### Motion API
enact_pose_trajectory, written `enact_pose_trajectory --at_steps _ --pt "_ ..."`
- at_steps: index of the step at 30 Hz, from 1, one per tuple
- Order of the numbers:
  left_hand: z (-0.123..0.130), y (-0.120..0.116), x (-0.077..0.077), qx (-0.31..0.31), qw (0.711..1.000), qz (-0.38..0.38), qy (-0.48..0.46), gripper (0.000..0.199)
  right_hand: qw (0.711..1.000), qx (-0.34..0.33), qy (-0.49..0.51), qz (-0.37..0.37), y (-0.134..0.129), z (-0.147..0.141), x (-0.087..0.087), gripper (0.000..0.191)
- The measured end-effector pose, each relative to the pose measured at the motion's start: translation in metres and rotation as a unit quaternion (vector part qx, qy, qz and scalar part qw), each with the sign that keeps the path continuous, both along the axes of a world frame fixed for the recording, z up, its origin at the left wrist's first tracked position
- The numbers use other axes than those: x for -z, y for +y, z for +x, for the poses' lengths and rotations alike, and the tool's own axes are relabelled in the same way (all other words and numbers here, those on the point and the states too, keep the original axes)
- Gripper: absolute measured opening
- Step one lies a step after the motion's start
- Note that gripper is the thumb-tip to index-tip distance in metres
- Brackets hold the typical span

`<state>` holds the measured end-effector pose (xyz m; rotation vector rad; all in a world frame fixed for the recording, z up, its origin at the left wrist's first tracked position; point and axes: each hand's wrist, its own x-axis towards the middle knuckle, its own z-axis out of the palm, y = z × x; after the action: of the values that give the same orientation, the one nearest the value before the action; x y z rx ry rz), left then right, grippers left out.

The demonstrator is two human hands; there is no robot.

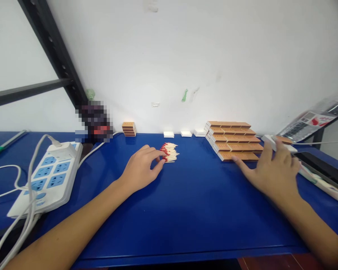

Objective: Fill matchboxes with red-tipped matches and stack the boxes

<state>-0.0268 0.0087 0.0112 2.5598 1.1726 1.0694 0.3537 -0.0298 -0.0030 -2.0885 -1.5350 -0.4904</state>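
My left hand (143, 165) is at the centre left, its thumb and index finger curled together at the red heads of a small pile of matches (172, 153). The pale sticks point to the right. My right hand (274, 174) is open with its fingers spread, slightly blurred. Its thumb tip is near the lower right of a stepped stack of brown matchboxes (236, 138). The fingertips reach over a white object with a brown matchbox (284, 140) on it, partly hidden; contact there I cannot tell.
Along the wall stand a small matchbox stack (129, 129) and several white matchbox trays (169, 134). A white power strip (53, 176) with cables lies left on the blue table (183, 217). At right are a dark flat object (323, 168) and a plastic package (312, 118).
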Motion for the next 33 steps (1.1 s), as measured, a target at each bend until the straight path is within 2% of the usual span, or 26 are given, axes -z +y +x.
enact_pose_trajectory --at_steps 2,4,6,8,11,14,17,19,22,25,28,30,33 --pt "-0.001 0.001 0.001 -0.034 0.999 -0.011 -0.001 0.017 0.996 -0.07 -0.043 0.03 0.003 -0.007 -0.012 0.082" --pt "-0.002 0.003 0.002 -0.064 0.998 -0.015 -0.006 0.017 0.983 -0.181 -0.041 0.003 0.014 -0.018 -0.024 0.059" --pt "-0.003 0.004 0.001 -0.085 0.996 -0.016 -0.01 0.017 0.95 -0.308 -0.019 -0.053 0.034 -0.033 -0.033 0.04" --pt "-0.004 0.005 0.0 -0.098 0.995 -0.022 -0.013 0.017 0.915 -0.393 -0.014 -0.088 0.061 -0.053 -0.04 0.031" --pt "-0.004 0.006 0.0 -0.107 0.993 -0.04 -0.013 0.018 0.895 -0.434 -0.023 -0.101 0.107 -0.083 -0.046 0.025" --pt "-0.005 0.008 0.0 -0.109 0.993 -0.049 -0.015 0.018 0.893 -0.433 -0.02 -0.124 0.148 -0.111 -0.043 0.023" --pt "-0.005 0.009 0.002 -0.109 0.993 -0.047 -0.02 0.018 0.893 -0.424 -0.035 -0.146 0.173 -0.134 -0.033 0.021" --pt "-0.005 0.009 0.003 -0.109 0.993 -0.047 -0.021 0.018 0.894 -0.421 -0.04 -0.151 0.179 -0.143 -0.027 0.016" --pt "-0.006 0.009 0.003 -0.111 0.992 -0.047 -0.022 0.017 0.895 -0.419 -0.043 -0.149 0.169 -0.147 -0.03 0.015" --pt "-0.005 0.007 0.002 -0.114 0.992 -0.042 -0.028 0.02 0.888 -0.439 -0.037 -0.134 0.134 -0.14 -0.04 0.016" --pt "-0.003 0.004 0.0 -0.09 0.995 -0.035 -0.03 0.039 0.841 -0.528 -0.006 -0.118 0.083 -0.133 -0.041 0.013" --pt "-0.002 0.002 -0.001 -0.051 0.998 -0.048 -0.003 0.05 0.814 -0.563 0.01 -0.143 0.055 -0.131 -0.034 0.015" --pt "-0.002 0.0 -0.001 0.006 0.994 -0.091 0.053 0.042 0.8 -0.575 0.019 -0.169 0.033 -0.132 -0.022 0.015"
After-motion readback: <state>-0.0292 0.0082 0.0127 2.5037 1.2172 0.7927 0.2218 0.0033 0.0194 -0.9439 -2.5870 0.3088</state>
